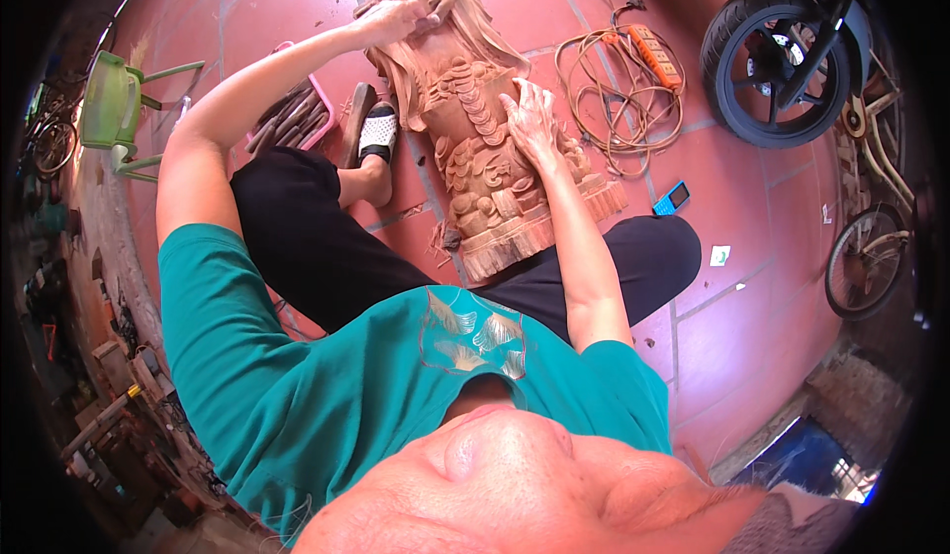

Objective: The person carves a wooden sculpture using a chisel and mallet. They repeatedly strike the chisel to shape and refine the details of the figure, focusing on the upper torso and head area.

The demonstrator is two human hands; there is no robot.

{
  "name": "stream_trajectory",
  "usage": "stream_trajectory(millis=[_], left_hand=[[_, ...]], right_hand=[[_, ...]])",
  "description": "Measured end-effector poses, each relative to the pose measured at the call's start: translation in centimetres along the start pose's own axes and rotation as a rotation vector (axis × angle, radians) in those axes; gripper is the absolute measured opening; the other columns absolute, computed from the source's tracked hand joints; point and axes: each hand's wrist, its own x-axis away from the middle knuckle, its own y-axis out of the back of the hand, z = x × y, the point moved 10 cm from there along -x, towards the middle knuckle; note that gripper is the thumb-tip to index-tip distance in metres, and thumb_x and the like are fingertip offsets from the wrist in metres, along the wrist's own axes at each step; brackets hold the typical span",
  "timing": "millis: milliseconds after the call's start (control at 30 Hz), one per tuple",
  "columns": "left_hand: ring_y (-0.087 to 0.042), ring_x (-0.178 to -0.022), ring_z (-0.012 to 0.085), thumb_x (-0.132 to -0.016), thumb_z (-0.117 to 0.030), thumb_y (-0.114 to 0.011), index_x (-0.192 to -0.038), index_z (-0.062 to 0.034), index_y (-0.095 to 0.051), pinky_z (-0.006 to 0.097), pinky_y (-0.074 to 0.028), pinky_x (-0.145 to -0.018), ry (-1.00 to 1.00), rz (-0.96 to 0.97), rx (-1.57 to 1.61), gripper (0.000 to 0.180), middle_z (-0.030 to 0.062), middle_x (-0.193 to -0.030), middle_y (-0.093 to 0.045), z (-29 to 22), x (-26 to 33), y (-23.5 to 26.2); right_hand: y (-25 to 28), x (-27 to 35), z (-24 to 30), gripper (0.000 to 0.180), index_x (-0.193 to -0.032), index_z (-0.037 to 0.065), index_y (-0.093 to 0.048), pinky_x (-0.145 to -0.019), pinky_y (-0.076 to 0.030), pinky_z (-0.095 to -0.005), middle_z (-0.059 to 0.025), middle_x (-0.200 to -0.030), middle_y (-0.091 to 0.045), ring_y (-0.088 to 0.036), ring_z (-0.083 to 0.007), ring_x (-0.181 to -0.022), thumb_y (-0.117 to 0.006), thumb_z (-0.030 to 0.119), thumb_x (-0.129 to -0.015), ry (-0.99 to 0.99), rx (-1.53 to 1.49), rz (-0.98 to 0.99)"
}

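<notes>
A carved wooden statue (463,109) of a robed, bearded figure lies on its back on the floor in front of me, its head at the far end and its base near my legs. Across its upper chest reaches my left hand (394,22), fingers curled down against the wood; whatever they hold, if anything, is hidden. My right hand (532,121) rests on the right side of the carving with its fingers spread and nothing in them. Small wood chips lie by the base.
Left of the statue, a pink basket (328,109) holds several stick-like tools, beside my sandalled foot (379,131). On the right lie an orange power strip (655,57) with coiled cable and a blue phone (672,199). A motorbike wheel (777,66) and a green chair (111,104) stand farther out.
</notes>
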Motion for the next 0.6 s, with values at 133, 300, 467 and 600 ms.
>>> stream_trajectory(millis=[133, 300, 467, 600], left_hand=[[-0.066, -0.085, 0.0285, -0.088, -0.011, -0.053, -0.114, -0.0062, -0.058, 0.039, -0.05, -0.077, 0.012, -0.029, -0.084, 0.026, 0.0169, -0.09, -0.067, 2.4, -1.3, -3.0], [-0.067, -0.079, 0.0301, -0.089, -0.01, -0.048, -0.107, -0.0015, -0.058, 0.041, -0.05, -0.073, 0.015, -0.054, -0.092, 0.022, 0.0179, -0.082, -0.066, 3.4, -3.7, -4.8], [-0.067, -0.078, 0.0331, -0.088, -0.009, -0.044, -0.094, 0.0069, -0.058, 0.044, -0.051, -0.066, -0.006, 0.051, -0.342, 0.021, 0.023, -0.079, -0.063, 1.2, -5.5, -5.6], [-0.066, -0.078, 0.0378, -0.088, -0.007, -0.044, -0.089, 0.0088, -0.057, 0.045, -0.052, -0.065, -0.101, -0.057, -0.432, 0.02, 0.0274, -0.081, -0.061, 1.0, -5.9, -7.0]], right_hand=[[0.3, -0.1, 0.5, 0.049, -0.125, 0.01, -0.047, -0.094, -0.042, -0.051, -0.012, -0.125, -0.052, -0.042, -0.0354, -0.12, -0.061, 0.038, -0.088, -0.032, -0.041, 0.001], [0.8, -0.2, 1.0, 0.049, -0.125, 0.01, -0.047, -0.091, -0.043, -0.0502, -0.0113, -0.124, -0.052, -0.043, -0.0341, -0.119, -0.063, 0.036, -0.087, -0.029, -0.04, -0.01], [1.3, -0.3, 1.5, 0.05, -0.124, 0.008, -0.047, -0.093, -0.041, -0.0482, -0.0122, -0.12, -0.053, -0.045, -0.0342, -0.116, -0.064, 0.035, -0.086, -0.012, -0.013, -0.011], [1.1, -0.4, 1.7, 0.052, -0.126, 0.008, -0.045, -0.095, -0.039, -0.0474, -0.0122, -0.12, -0.052, -0.044, -0.0335, -0.117, -0.064, 0.035, -0.086, -0.017, 0.013, 0.017]])
